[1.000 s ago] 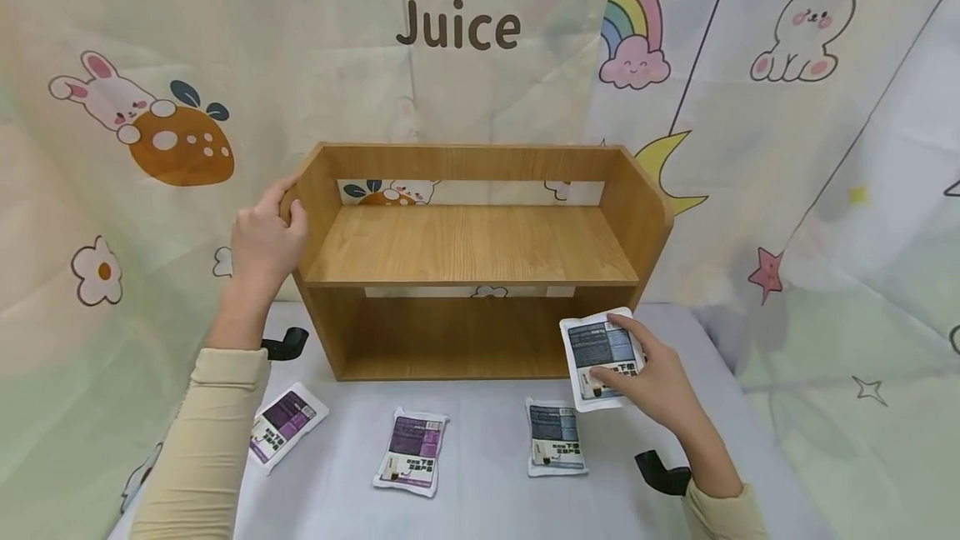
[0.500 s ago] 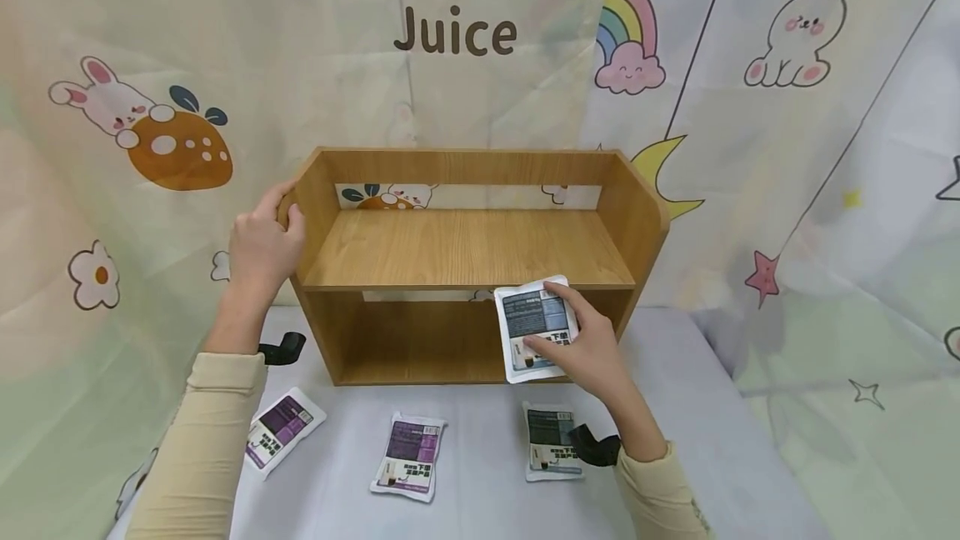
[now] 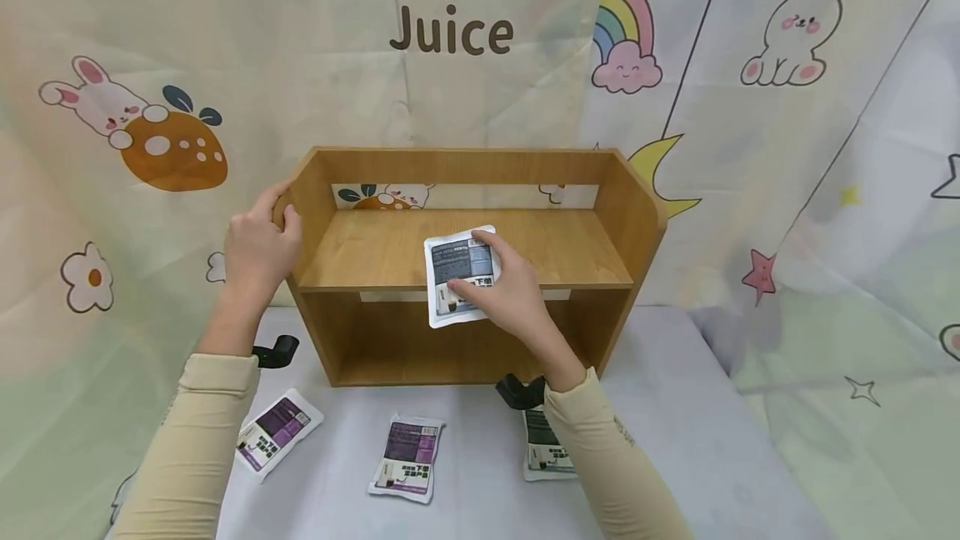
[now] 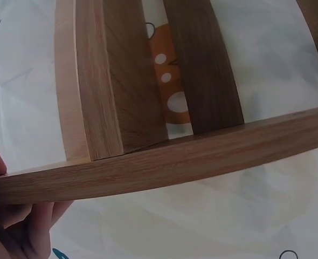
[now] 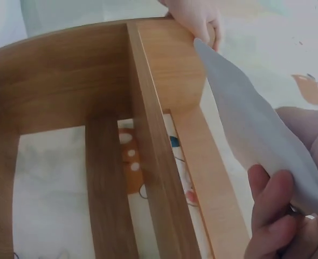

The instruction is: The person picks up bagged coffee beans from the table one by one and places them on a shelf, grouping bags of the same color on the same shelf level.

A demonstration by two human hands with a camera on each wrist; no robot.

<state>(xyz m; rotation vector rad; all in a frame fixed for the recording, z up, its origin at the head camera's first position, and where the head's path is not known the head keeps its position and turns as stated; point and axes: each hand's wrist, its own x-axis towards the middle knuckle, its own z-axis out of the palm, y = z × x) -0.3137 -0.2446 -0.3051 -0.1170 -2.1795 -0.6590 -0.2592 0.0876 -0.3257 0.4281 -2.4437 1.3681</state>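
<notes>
The right grip (image 3: 508,290) is narrowed on a white-edged packet (image 3: 452,261) at the centre of the frame, thumb across its printed face, in front of the wooden shelf (image 3: 360,261). That forearm slants up and leftward from the lower right. The left grip (image 3: 262,248), left of centre, holds the shelf's side panel, its forearm rising from the lower left. On the counter (image 3: 480,465) lie a tilted purple-labelled packet (image 3: 279,433) at lower left, another purple packet (image 3: 406,458) at lower middle, and a dark-labelled packet (image 3: 543,440) partly behind the right sleeve (image 3: 611,457). The right wrist view alone shows the held packet's pale back; the left wrist view reveals fingers beneath the panel's edge.
</notes>
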